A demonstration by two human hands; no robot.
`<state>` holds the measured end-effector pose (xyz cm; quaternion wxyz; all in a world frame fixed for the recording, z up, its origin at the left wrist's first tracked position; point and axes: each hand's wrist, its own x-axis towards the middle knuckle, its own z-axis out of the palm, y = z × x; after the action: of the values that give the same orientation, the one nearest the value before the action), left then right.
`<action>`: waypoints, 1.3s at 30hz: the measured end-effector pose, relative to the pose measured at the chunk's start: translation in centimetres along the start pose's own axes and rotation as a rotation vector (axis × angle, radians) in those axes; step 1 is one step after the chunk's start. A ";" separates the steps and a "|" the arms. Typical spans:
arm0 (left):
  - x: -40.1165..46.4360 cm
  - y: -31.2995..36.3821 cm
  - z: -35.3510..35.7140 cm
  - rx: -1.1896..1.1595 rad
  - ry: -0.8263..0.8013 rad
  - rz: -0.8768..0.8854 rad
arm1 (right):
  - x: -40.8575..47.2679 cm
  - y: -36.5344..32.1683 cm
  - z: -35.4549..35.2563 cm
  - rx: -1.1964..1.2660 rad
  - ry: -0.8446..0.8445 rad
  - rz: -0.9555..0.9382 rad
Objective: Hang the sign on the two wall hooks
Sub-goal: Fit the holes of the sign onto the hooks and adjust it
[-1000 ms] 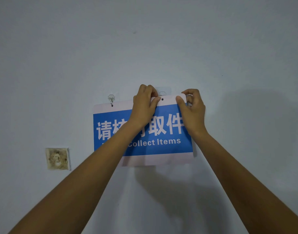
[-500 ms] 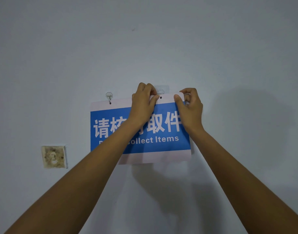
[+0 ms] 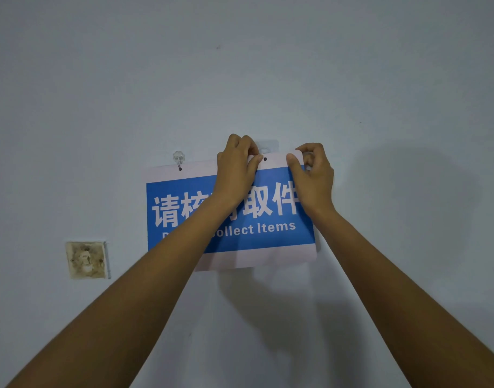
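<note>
A blue and white sign (image 3: pixel 268 219) with white lettering lies flat against the wall. Its left hole sits on the left clear hook (image 3: pixel 178 158). The right clear hook (image 3: pixel 265 147) is stuck to the wall just above the sign's right hole (image 3: pixel 265 159), which shows as an open dark dot. My left hand (image 3: pixel 236 169) pinches the top edge just left of that hole. The sign's top right corner is gripped by my right hand (image 3: pixel 313 175).
A stained square wall plate (image 3: pixel 86 260) sits low on the left. Everything else in view is plain pale wall, with my arms' shadows below and right of the sign.
Both hands and the sign's right end have shifted very slightly. The right hole now shows clearly below the right hook. The left hole stays on its hook.
</note>
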<state>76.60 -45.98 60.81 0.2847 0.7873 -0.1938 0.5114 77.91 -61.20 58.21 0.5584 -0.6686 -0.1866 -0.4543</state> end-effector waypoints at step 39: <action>-0.8 0.0 0.2 0.042 -0.028 0.020 | -1.1 1.0 0.0 0.023 0.013 0.021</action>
<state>76.38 -46.13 59.98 0.2605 0.7982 -0.1948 0.5070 78.09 -61.24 56.75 0.5718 -0.6611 -0.1813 -0.4506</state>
